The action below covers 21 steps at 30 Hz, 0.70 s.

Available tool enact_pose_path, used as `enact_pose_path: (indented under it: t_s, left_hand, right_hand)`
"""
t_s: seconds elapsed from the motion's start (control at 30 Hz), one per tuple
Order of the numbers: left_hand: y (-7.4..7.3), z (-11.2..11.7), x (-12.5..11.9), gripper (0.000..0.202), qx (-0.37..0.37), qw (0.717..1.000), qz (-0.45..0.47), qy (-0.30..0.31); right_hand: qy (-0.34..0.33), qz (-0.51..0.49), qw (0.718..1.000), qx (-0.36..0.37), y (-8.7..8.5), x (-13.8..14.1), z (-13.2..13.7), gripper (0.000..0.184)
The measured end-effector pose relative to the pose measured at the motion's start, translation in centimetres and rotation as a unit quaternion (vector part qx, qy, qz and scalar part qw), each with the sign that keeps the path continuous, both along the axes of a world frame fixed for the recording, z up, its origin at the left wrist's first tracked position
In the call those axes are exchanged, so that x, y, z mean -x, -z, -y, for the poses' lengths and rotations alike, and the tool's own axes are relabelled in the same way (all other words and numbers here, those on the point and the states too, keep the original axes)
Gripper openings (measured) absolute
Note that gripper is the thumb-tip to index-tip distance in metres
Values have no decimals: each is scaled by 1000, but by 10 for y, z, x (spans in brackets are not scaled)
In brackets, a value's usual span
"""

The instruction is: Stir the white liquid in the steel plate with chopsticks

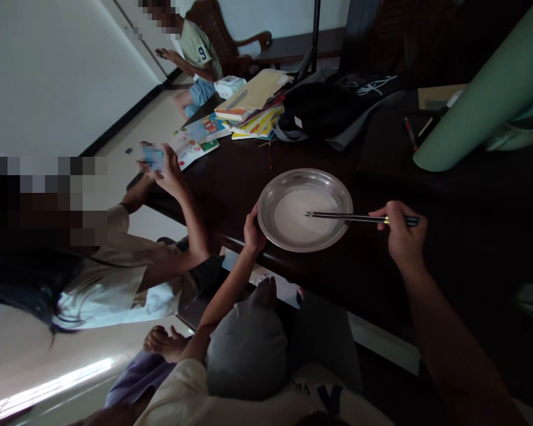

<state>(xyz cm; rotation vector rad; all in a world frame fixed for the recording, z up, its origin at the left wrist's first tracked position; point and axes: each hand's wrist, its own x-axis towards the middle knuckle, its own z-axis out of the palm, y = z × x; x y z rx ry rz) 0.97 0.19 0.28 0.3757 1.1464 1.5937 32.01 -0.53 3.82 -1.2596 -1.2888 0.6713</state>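
A round, shallow metal dish (278, 189) rests close to the edge of the dark table. Whitish liquid (291, 216) covers its bottom; I cannot make out whether it is batter or something thinner. My left hand (254, 232) grips the dish's left side, its fingers partly hidden beneath the rim. On the other side, my right hand (405, 231) is closed around a pair of dark chopsticks (355, 218) with a gold-coloured band. They reach across the dish's right rim, and their tips touch or dip into the liquid near the middle.
Stacked books and papers (253, 106) lie at the far edge, beside a black bag (324, 109). A large green cylinder (479, 94) leans in from the right, near a pen (410, 133). One person (160, 266) sits close on my left with a phone; another (199, 53) sits farther back.
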Motion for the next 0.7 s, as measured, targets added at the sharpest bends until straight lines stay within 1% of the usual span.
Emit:
enact_pose_path:
  t_s: [0.07,0.2,0.23,0.3,0.37,0.4,0.47,0.57,0.6,0.63,0.7]
  left_hand:
    - [2,0,1,25,-3,1000,-8,7]
    - [5,0,2,22,-6,1000,-7,2]
    - [5,0,2,22,-7,1000,-7,0]
    - [7,0,2,21,-9,1000,-10,0]
    - [8,-1,3,22,-16,1000,-12,5]
    - [8,-1,3,22,-20,1000,-11,8]
    - [8,0,3,23,-22,1000,-11,9]
    - [7,0,2,26,-11,1000,-11,4]
    - [7,0,2,27,-7,1000,-8,1]
    - [6,0,2,28,-4,1000,-4,-1]
    - [5,-1,1,29,0,1000,1,-2]
  right_hand:
    - [5,-18,1000,1,1,0,0,59]
    - [-83,18,996,15,-1,5,2,48]
    - [-91,27,995,14,-1,5,2,46]
    - [-65,29,997,3,-1,3,2,46]
    - [-20,10,1000,-11,0,0,1,50]
    - [-8,-1,1000,-15,1,-1,1,53]
    - [-20,-12,1000,-8,1,-1,1,55]
    - [-88,14,996,14,0,3,3,52]
    - [-100,24,995,15,-1,4,3,50]
    - [-98,30,995,11,-1,4,2,50]
    - [-58,25,998,-2,0,2,1,52]
